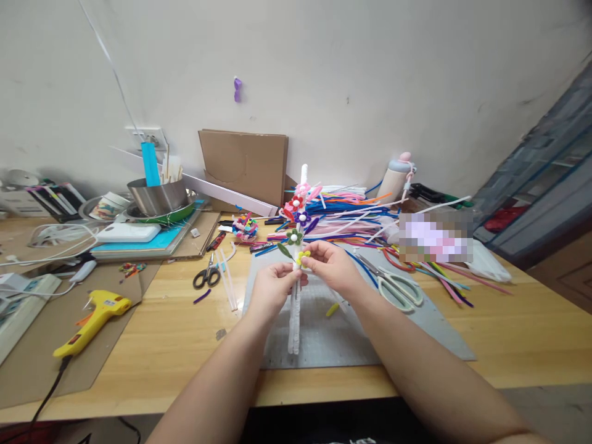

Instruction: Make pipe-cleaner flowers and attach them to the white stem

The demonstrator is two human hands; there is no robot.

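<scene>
Upright over the grey cutting mat (277, 327) stands a white fuzzy pipe-cleaner stem (295, 320) with pink, red, purple and green flowers up its length. My left hand (277, 283) is closed around the stem just below the flowers. Fingers of my right hand (330, 265) pinch a small yellow pipe-cleaner flower (303, 257) against the stem, right below the green flower (294, 237) and its leaf. On the mat under my right wrist lies a short yellow piece (332, 309). Large scissors (400, 290) with pale green handles rest right of that hand.
A yellow hot glue gun (95, 317) lies on cardboard at the left. Small black scissors (206, 275) are left of the mat. Many coloured pipe cleaners (342, 216) are heaped behind, beside a bottle (395, 179). A steel pot (157, 194) and cardboard box (243, 166) stand against the wall.
</scene>
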